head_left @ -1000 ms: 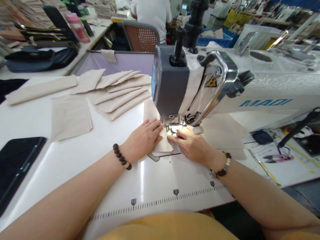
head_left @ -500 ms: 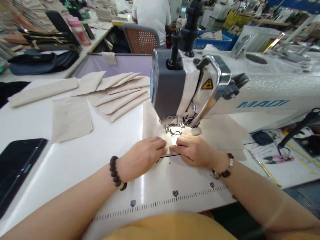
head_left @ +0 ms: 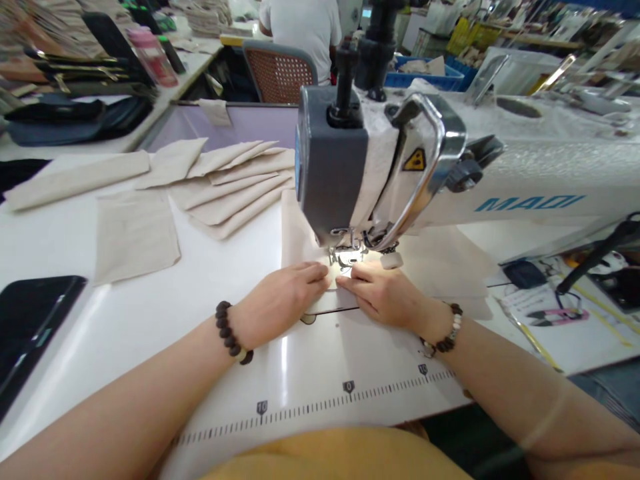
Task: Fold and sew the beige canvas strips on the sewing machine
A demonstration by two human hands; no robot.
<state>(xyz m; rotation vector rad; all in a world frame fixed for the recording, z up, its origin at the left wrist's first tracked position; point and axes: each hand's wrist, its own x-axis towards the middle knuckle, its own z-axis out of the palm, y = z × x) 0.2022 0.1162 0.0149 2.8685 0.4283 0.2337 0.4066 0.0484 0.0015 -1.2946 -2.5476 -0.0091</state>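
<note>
A beige fabric piece lies flat under the head of a white and grey sewing machine. On its near edge, just left of the lit presser foot, the bunched fingertips of my left hand press and hold the cloth. My right hand holds the cloth on the other side of the foot, its index finger pointing left and its other fingers curled. The fingertips of both hands are close together but apart. The machine head hides the middle of the cloth, and what lies under my palms cannot be seen.
Folded beige fabric pieces fan out at the back left, with a single square piece nearer. A black phone lies at the left edge. Pink-handled thread snips lie at right. A person sits beyond.
Both hands and the cloth have slid slightly forward, toward the machine. The cloth's near edge is further from me, and more of the machine plate shows in front. The view has shifted a little.
</note>
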